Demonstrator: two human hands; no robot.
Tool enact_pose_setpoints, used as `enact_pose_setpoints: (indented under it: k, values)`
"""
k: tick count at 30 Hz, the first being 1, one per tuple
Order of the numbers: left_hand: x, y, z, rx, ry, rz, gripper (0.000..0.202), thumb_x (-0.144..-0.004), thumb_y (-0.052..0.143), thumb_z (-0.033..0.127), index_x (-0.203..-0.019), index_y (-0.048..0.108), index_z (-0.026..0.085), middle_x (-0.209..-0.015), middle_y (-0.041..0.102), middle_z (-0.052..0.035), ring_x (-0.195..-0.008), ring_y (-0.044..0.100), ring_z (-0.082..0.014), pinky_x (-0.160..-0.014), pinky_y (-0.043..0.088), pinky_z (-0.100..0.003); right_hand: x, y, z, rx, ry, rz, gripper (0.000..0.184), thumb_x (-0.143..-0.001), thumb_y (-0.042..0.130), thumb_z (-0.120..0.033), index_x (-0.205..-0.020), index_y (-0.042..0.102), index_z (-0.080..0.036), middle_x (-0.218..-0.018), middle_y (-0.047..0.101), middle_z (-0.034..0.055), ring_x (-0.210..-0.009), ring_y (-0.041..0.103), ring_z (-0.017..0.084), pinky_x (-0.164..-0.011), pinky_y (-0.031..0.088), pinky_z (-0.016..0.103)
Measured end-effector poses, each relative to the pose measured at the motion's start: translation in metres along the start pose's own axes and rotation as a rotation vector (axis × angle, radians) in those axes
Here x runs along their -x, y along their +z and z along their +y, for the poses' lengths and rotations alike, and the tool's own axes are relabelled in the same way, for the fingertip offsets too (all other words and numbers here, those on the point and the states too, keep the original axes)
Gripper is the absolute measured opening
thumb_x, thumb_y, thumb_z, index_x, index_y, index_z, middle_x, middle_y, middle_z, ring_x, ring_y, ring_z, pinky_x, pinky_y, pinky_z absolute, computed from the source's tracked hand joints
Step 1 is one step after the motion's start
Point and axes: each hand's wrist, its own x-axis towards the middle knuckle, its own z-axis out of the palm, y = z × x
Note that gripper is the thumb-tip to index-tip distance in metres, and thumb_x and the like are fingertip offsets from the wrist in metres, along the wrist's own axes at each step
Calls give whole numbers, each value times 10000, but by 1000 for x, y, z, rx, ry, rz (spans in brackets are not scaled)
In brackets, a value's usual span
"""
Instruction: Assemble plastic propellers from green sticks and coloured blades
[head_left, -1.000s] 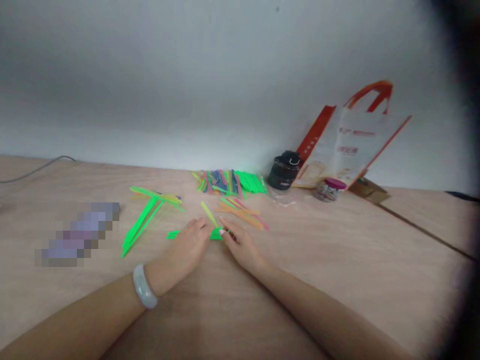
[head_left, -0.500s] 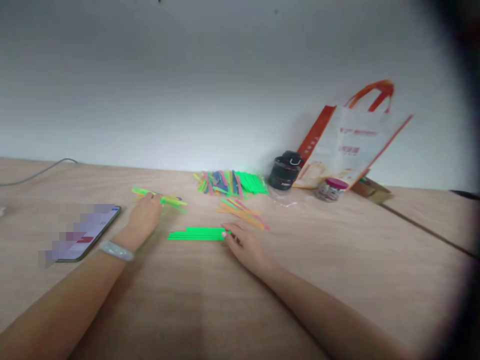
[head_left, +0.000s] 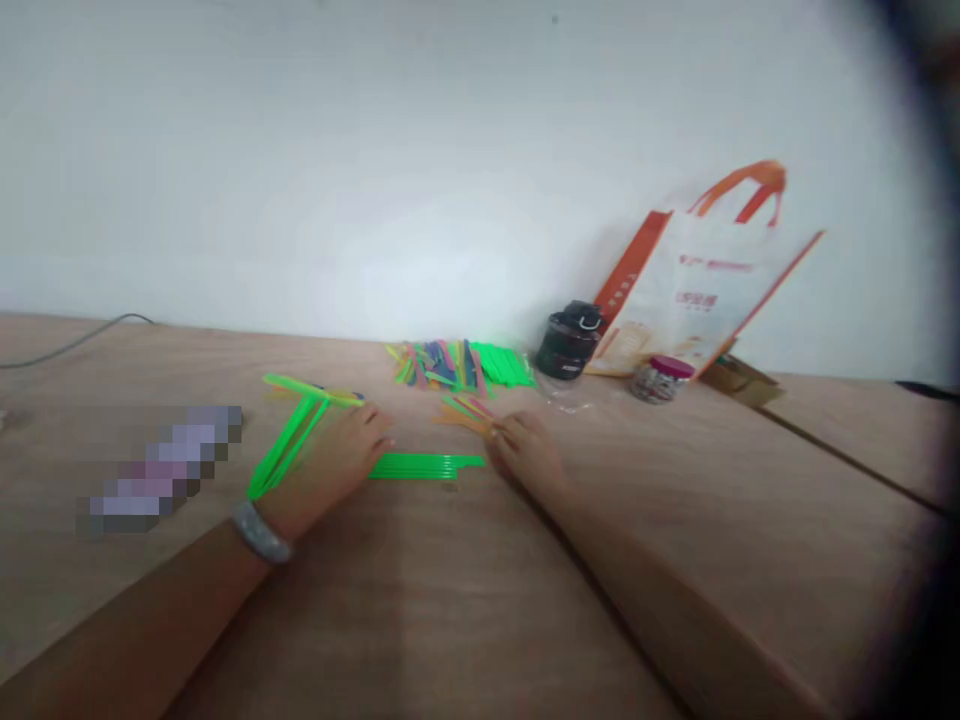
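My left hand (head_left: pixel 341 455) is curled, its fingertips down by the left part of a row of flat green strips (head_left: pixel 420 467) lying side by side. What it holds, if anything, is hidden. More long green strips (head_left: pixel 289 445) slant along the outer side of this hand, below a small heap of yellow and green strips (head_left: pixel 307 386). My right hand (head_left: pixel 531 455) has its fingers drawn together at the near end of a loose bunch of orange and pink strips (head_left: pixel 465 412). I cannot make out what lies between these fingers.
Behind the hands lies a pile of multicoloured strips (head_left: pixel 442 367) with green ones beside it. A black lidded container (head_left: pixel 568 345), a jar with a pink lid (head_left: pixel 661 380) and a white-orange bag (head_left: pixel 697 290) stand back right. A pixelated phone (head_left: pixel 169 470) is at left.
My left hand has moved right and nearer to me, leaving slanted green strips in view. My right hand has shifted right, off the row's end, uncovering its uneven right ends.
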Motion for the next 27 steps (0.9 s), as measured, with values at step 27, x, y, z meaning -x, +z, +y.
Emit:
enact_pose_setpoints:
  k: [27]
  values:
    - [9, 28, 54, 221, 181, -50, 188, -917, 442, 242, -908, 612, 162, -926, 593, -56, -899, 543, -194, -849, 462, -361, 5, 9, -34, -545, 136, 11, 286, -850, 422, -274, -1031, 619, -172, -955, 662, 62, -871, 587, 192, -787, 463, 344]
